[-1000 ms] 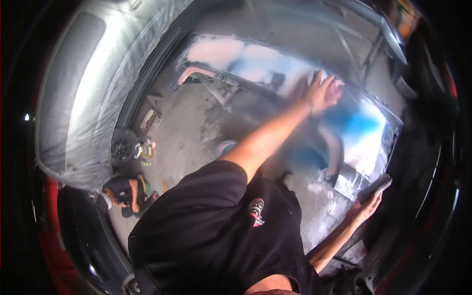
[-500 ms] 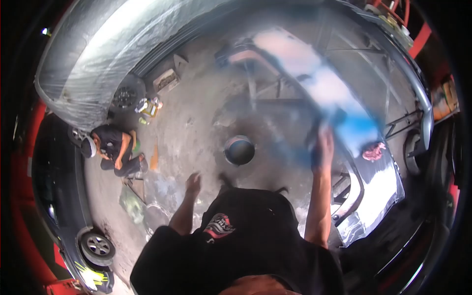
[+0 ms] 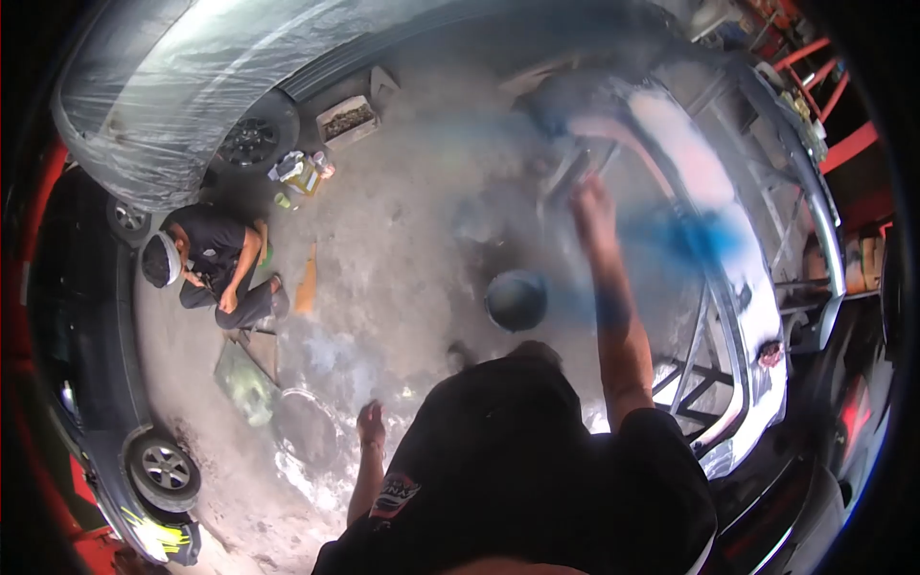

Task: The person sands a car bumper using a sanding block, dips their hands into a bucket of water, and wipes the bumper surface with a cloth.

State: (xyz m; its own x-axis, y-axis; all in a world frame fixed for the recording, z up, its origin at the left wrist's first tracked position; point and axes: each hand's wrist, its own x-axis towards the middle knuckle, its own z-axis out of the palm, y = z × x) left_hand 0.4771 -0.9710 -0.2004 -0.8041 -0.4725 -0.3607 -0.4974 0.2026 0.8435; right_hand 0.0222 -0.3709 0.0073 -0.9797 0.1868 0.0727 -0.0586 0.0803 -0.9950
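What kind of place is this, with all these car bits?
It looks like a car body repair workshop. There's a dark car parked on one side, a vehicle wrapped in plastic sheeting, and a big panel with patchy pink and white colouring.

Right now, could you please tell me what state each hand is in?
Left hand: nothing visibly held; open or closed, cannot tell.
Right hand: too blurred to tell.

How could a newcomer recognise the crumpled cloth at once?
Find the long panel on the picture's right, patched pale pink, white and blue. Follow it down to its white lower stretch, near the outer edge. The cloth is the small, reddish-pink bunch, crumpled against a smoother surface.
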